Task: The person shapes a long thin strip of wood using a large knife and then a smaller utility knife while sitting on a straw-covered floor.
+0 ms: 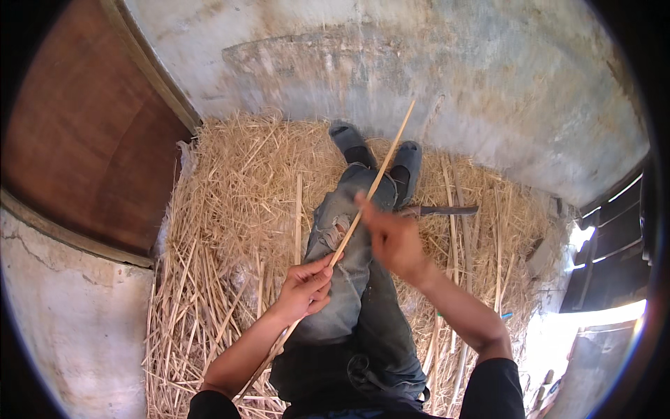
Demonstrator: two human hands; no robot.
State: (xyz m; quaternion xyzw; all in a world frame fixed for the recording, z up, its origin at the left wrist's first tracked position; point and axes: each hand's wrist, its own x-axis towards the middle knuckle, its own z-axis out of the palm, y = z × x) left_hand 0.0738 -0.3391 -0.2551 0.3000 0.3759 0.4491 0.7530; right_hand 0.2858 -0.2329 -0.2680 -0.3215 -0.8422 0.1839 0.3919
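A long, thin bamboo strip (391, 150) slants across my lap, its far tip pointing up and right past my feet. My left hand (305, 290) pinches it with thumb and fingers near the lower part, and the near end runs back along my left forearm. Over my thighs, my right hand (394, 237) is beside the middle of the strip. Motion blurs its fingers, so whether they touch the strip is unclear. Under the strip are my worn jeans (342, 293), torn at the left knee. A knife with a dark blade (450, 209) lies to the right of my lower legs.
Shavings and loose strips (216, 230) cover the floor on both sides of my legs. My feet, in grey slippers (407, 164), are close to a stained wall (391, 56). A brown door panel (91, 133) is at left. Dark boards (611, 244) with bright gaps stand at right.
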